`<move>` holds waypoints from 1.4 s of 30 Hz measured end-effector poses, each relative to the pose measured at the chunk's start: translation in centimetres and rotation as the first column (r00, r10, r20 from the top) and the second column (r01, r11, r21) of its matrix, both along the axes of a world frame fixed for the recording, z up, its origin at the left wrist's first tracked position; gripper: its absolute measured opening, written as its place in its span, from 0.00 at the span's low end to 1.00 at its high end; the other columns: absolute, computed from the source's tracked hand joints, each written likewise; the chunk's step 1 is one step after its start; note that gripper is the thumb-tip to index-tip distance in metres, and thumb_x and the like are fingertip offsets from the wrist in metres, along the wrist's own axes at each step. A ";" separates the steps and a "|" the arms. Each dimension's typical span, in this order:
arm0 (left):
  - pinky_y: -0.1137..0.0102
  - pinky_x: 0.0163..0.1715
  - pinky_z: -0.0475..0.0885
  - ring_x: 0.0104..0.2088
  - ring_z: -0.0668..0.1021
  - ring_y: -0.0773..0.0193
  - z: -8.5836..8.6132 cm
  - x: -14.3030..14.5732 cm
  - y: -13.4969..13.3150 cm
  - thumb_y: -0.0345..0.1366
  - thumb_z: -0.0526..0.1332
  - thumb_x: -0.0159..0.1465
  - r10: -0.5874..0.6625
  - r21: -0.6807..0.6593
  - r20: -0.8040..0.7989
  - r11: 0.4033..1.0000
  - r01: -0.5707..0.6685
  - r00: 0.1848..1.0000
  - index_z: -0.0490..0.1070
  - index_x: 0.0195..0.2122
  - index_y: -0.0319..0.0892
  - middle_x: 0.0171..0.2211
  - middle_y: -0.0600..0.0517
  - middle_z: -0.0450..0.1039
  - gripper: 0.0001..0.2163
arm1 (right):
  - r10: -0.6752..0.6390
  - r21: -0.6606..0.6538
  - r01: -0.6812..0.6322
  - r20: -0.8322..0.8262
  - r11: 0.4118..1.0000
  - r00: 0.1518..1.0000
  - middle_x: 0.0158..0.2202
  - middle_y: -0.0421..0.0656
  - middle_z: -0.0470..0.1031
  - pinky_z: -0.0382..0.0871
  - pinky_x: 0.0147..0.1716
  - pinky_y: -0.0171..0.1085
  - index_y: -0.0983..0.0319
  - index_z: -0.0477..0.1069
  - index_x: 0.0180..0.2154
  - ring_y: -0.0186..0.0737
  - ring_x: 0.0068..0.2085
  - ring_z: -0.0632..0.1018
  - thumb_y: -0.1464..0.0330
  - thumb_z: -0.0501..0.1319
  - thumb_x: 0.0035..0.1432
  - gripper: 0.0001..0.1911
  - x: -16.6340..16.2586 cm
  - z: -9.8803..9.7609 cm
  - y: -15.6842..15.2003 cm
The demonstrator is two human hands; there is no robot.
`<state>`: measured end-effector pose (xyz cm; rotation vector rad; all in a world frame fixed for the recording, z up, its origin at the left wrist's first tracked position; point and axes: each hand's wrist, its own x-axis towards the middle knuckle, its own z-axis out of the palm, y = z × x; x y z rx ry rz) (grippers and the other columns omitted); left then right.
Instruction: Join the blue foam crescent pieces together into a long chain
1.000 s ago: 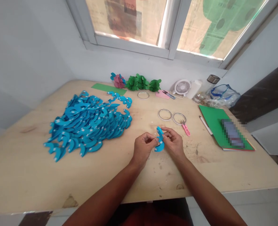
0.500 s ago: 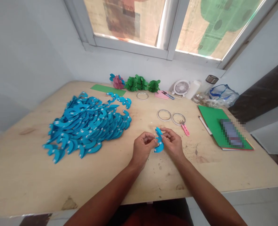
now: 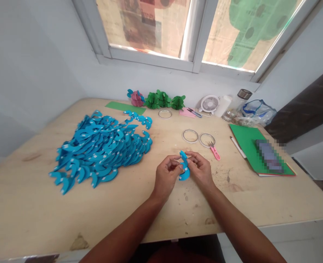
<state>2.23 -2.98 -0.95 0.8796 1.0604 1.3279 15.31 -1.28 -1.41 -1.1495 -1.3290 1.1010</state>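
Observation:
A small curved blue paper piece (image 3: 184, 175) with white patches is held up between my two hands, over the middle front of the table. My left hand (image 3: 167, 174) pinches its left side between thumb and fingers. On the other side my right hand (image 3: 200, 168) grips it with the thumb and fingertips. The fingers hide part of the paper. To the left of my hands lies a large heap of similar blue paper pieces (image 3: 103, 146), many bearing small white squares.
Tape rolls (image 3: 190, 136) and pink-handled thread snips (image 3: 214, 151) lie beyond my hands. Green paper ornaments (image 3: 163, 99), a fan (image 3: 210, 104) and a glass bottle (image 3: 234, 107) stand along the wall. At right are a pen (image 3: 238, 147) and a green folder (image 3: 249, 146) bearing a blurred object.
Both hands stay in nearly the same place with the blue paper piece between them. My fingers have shifted slightly; the view has tilted a little.

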 end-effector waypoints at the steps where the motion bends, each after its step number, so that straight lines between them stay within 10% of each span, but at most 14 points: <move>1: 0.72 0.29 0.72 0.25 0.75 0.67 0.0 0.0 0.0 0.32 0.65 0.49 -0.003 0.003 -0.002 1.000 0.003 1.000 0.71 0.37 0.40 0.23 0.56 0.72 0.13 | 0.001 0.001 -0.001 -0.002 1.000 1.000 0.24 0.39 0.70 0.64 0.25 0.33 0.61 0.72 0.42 0.34 0.25 0.71 0.65 0.61 0.53 0.14 0.0 0.0 0.0; 42: 0.72 0.28 0.71 0.23 0.75 0.68 0.4 0.1 -0.3 0.32 0.64 0.50 0.007 -0.020 0.005 1.000 -0.007 1.000 0.71 0.39 0.39 0.23 0.57 0.70 0.14 | -0.029 0.037 0.028 0.021 0.999 0.999 0.33 0.43 0.76 0.69 0.30 0.34 0.61 0.74 0.40 0.36 0.31 0.74 0.63 0.59 0.56 0.12 0.0 0.2 -0.1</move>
